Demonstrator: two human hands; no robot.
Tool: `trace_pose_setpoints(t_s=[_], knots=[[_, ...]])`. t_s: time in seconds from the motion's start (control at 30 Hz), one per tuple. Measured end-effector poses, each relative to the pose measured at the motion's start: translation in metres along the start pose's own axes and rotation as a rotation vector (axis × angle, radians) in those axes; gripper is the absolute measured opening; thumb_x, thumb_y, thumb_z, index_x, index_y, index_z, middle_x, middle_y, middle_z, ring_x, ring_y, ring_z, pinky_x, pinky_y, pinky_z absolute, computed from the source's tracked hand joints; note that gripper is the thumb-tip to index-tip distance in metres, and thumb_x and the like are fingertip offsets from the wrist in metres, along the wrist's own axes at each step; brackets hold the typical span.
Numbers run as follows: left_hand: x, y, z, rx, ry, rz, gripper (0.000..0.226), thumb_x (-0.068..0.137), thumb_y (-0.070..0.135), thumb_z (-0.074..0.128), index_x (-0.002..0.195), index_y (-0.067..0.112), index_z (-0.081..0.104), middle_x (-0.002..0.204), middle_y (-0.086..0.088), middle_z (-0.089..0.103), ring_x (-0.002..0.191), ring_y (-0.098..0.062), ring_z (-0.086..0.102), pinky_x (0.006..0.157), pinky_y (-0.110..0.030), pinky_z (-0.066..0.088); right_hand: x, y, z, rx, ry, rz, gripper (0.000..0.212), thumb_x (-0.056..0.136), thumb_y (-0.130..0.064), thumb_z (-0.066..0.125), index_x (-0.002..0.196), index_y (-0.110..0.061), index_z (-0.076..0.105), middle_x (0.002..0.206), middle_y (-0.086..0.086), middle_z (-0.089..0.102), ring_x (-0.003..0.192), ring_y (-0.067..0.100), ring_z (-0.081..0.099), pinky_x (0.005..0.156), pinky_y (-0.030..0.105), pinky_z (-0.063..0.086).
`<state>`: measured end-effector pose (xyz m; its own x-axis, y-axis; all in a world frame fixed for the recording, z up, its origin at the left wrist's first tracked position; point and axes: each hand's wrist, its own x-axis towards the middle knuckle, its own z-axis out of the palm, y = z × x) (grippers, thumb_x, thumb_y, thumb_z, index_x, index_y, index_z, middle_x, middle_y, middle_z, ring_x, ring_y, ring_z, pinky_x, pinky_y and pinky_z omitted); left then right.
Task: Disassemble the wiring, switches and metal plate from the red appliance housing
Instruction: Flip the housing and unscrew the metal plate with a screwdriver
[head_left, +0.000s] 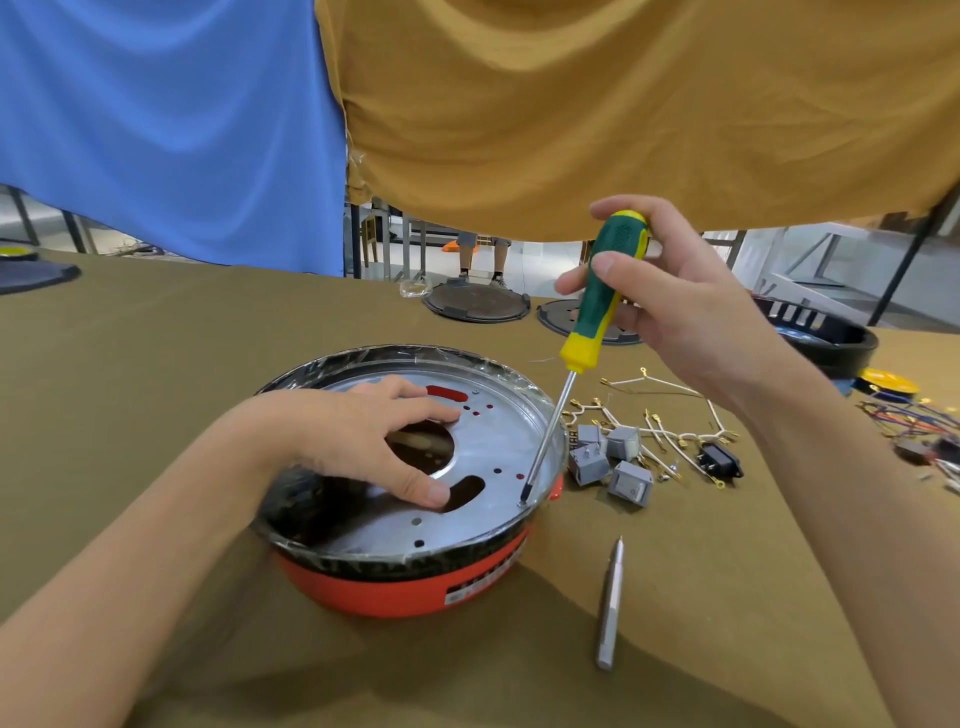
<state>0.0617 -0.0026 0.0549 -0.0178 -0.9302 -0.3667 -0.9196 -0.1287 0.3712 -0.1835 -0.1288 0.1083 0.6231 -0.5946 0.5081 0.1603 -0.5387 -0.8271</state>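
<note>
The red appliance housing (395, 587) stands on the table with a round metal plate (498, 447) seated inside its black rim. My left hand (358, 441) lies on the plate with fingers spread, the thumb at a slot and fingertips by the centre hole. My right hand (670, 301) grips a green and yellow screwdriver (602, 306), whose tip sits on a screw (522, 503) at the plate's right edge. Several grey switches (608, 457), white wires with brass terminals (670, 421) and a black power socket (719, 462) lie loose to the right of the housing.
A metal bit (609, 605) lies on the olive cloth in front right. Dark round plates (475, 301) sit at the far edge, a black housing (826, 332) and coloured wires (914, 421) at the right. Blue and mustard cloths hang above.
</note>
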Motion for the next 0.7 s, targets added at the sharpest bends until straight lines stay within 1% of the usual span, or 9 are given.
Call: trace_pose_setpoints(t_s=[0.1,0.13,0.2,0.27,0.33,0.4,0.5,0.63,0.7], knots=[[0.0,0.001,0.0,-0.001,0.005,-0.005,0.1,0.053,0.084,0.065,0.141,0.067,0.018,0.141,0.039,0.005,0.143,-0.008,0.011,0.118,-0.037,0.021,-0.002,-0.002,0.006,-0.057,0.083,-0.063,0.028,0.084,-0.03,0.063,0.111,-0.033,0.06,0.093,0.012,0.066,0.091,0.019,0.062,0.081,0.051,0.057],[0.0,0.002,0.001,-0.004,0.009,-0.008,0.099,0.055,0.083,0.065,0.141,0.067,0.019,0.141,0.039,0.005,0.143,-0.009,0.012,0.117,-0.037,0.022,-0.004,-0.004,0.01,-0.085,0.099,-0.107,0.024,0.086,-0.033,0.065,0.11,-0.032,0.061,0.089,0.009,0.058,0.086,0.017,0.058,0.077,0.049,0.055],[-0.001,0.003,0.001,-0.006,0.018,-0.008,0.097,0.057,0.08,0.066,0.141,0.066,0.02,0.138,0.039,0.007,0.141,-0.008,0.014,0.117,-0.037,0.024,-0.004,-0.007,0.017,-0.168,0.129,-0.208,0.026,0.09,-0.035,0.069,0.112,-0.025,0.06,0.082,0.003,0.049,0.076,0.013,0.051,0.067,0.038,0.051],[-0.001,0.004,0.001,-0.001,0.019,-0.012,0.097,0.058,0.079,0.066,0.142,0.065,0.02,0.138,0.038,0.008,0.139,-0.009,0.015,0.116,-0.037,0.025,-0.004,-0.009,0.02,-0.199,0.141,-0.228,0.031,0.092,-0.032,0.07,0.118,-0.021,0.059,0.078,0.005,0.048,0.072,0.013,0.049,0.063,0.037,0.049],[-0.002,0.004,0.0,-0.001,0.016,-0.013,0.097,0.057,0.08,0.065,0.142,0.065,0.019,0.137,0.038,0.008,0.138,-0.008,0.016,0.116,-0.038,0.026,-0.003,-0.01,0.019,-0.139,0.097,-0.174,0.036,0.093,-0.026,0.069,0.127,-0.023,0.057,0.079,0.002,0.057,0.077,0.013,0.056,0.069,0.041,0.053],[-0.002,0.005,0.0,-0.002,0.013,-0.014,0.097,0.057,0.08,0.065,0.141,0.065,0.02,0.136,0.04,0.007,0.136,-0.008,0.018,0.116,-0.037,0.027,-0.003,-0.009,0.016,0.003,0.006,-0.119,0.044,0.093,-0.02,0.066,0.135,-0.023,0.052,0.089,0.005,0.066,0.086,0.018,0.064,0.078,0.047,0.056],[-0.002,0.003,0.001,0.0,0.016,-0.01,0.097,0.057,0.08,0.065,0.142,0.065,0.02,0.14,0.039,0.005,0.138,-0.008,0.017,0.116,-0.037,0.026,-0.004,-0.007,0.019,0.112,-0.059,-0.113,0.047,0.095,-0.014,0.058,0.14,-0.019,0.044,0.095,0.009,0.069,0.087,0.025,0.067,0.083,0.038,0.057],[-0.001,0.003,0.0,0.001,0.008,-0.008,0.098,0.057,0.081,0.065,0.142,0.066,0.019,0.144,0.038,0.004,0.143,-0.01,0.011,0.119,-0.041,0.022,-0.005,-0.001,0.023,0.089,0.09,-0.091,0.036,0.094,-0.017,0.06,0.129,-0.022,0.049,0.095,0.009,0.065,0.083,0.021,0.064,0.082,0.041,0.059],[-0.001,0.002,0.001,0.002,0.01,-0.011,0.098,0.057,0.081,0.065,0.142,0.065,0.019,0.145,0.038,0.003,0.144,-0.01,0.01,0.119,-0.04,0.021,-0.006,0.0,0.027,-0.033,0.175,-0.152,0.033,0.094,-0.024,0.066,0.124,-0.023,0.053,0.088,-0.003,0.057,0.08,0.01,0.059,0.077,0.034,0.056]])
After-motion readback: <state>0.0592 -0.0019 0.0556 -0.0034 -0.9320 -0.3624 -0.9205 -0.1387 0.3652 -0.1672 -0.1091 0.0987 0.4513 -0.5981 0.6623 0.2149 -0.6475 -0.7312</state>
